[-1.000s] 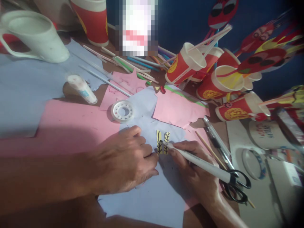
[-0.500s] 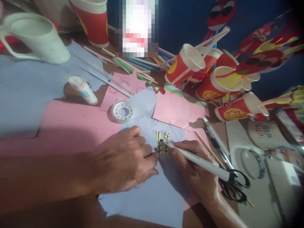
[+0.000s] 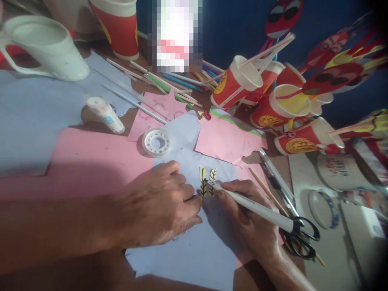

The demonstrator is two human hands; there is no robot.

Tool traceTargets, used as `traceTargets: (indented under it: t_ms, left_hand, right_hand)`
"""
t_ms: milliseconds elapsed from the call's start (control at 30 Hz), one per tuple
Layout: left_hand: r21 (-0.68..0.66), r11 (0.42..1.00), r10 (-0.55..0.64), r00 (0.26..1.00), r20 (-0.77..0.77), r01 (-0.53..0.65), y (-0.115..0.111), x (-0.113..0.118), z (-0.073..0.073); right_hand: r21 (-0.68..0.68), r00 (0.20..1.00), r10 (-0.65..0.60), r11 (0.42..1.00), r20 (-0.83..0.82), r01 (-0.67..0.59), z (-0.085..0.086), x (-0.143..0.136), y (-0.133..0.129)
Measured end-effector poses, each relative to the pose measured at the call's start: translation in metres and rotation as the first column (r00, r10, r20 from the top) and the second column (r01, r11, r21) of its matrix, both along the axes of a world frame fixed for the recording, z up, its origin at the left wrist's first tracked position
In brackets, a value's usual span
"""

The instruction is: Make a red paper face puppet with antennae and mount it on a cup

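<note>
Black-veined yellow strips [image 3: 203, 186], white pen [image 3: 257, 207]

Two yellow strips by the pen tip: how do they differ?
Marking: the left strip shows side strokes on its lower part, with mainly a single line above; the right strip has side strokes near its top too.
Pen: the white pen has its dark tip at the left strip, while its front end covers part of the right strip.
Shared: both narrow, black-marked, on bluish paper.

Left hand [image 3: 165, 204]: palm down, fingers curled, tips perhaps tucked | right hand [image 3: 256, 229]: thumb and fingers pinched
</note>
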State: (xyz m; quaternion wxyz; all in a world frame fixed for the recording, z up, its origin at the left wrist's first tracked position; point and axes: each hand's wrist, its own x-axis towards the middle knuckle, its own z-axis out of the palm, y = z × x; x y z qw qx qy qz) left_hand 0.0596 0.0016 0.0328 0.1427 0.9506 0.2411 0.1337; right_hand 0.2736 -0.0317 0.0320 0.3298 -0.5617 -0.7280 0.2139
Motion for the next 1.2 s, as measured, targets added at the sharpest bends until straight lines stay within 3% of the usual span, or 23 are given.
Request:
traceTargets:
  t_ms: [467, 833, 1033, 1200]
  left_hand:
    - [-0.008, 1.000, 0.004, 1.000, 0.018, -0.003, 0.000, -0.001, 0.002]
    - [-0.010, 1.000, 0.007, 1.000, 0.022, -0.006, 0.000, 0.000, 0.003]
    - [-0.032, 0.999, 0.006, 1.000, 0.012, -0.006, 0.000, 0.000, 0.001]
    - [-0.025, 1.000, 0.002, 1.000, 0.011, -0.002, 0.000, -0.001, 0.001]
  right_hand:
    - [-0.126, 0.991, -0.069, 0.990, -0.115, 0.054, 0.007, 0.001, 0.000]
    - [-0.115, 1.000, -0.027, 0.993, -0.009, 0.026, 0.010, 0.000, 0.002]
    - [-0.109, 0.995, -0.095, 0.990, -0.026, 0.091, 0.009, 0.000, 0.001]
    - [-0.075, 0.999, -0.051, 0.996, 0.009, 0.052, 0.007, 0.001, 0.001]
